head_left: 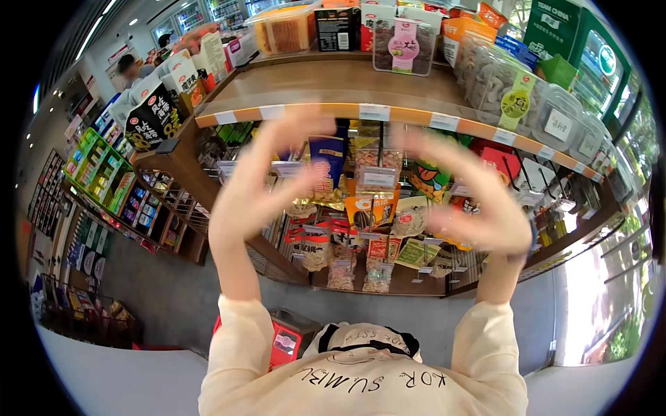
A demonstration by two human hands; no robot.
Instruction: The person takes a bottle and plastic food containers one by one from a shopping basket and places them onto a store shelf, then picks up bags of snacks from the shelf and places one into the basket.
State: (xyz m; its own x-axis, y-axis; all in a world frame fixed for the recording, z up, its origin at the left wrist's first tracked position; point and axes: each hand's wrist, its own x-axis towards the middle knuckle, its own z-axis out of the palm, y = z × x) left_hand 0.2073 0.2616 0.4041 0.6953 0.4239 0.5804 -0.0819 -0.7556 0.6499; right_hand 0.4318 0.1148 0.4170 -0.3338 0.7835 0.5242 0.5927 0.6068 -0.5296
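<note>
Both my hands are raised in front of a snack shelf, somewhat blurred by motion. My left hand (277,163) is on the left, its fingers apart and curved inward with nothing in them. On the right, my right hand (468,191) also has its thumb and fingers spread, holding nothing. Between the hands hang a blue packet (327,163), a clear bag of nuts (378,166) and an orange packet (372,210). Above them runs the wooden shelf top (333,80) with a price-label edge. Neither hand visibly touches a packet.
Clear plastic tubs (555,118) line the shelf's right side. A black snack box (152,114) stands at the left. Farther left is a green display rack (100,170). A red basket (284,344) is low beside my body. A person (128,68) is in the left background.
</note>
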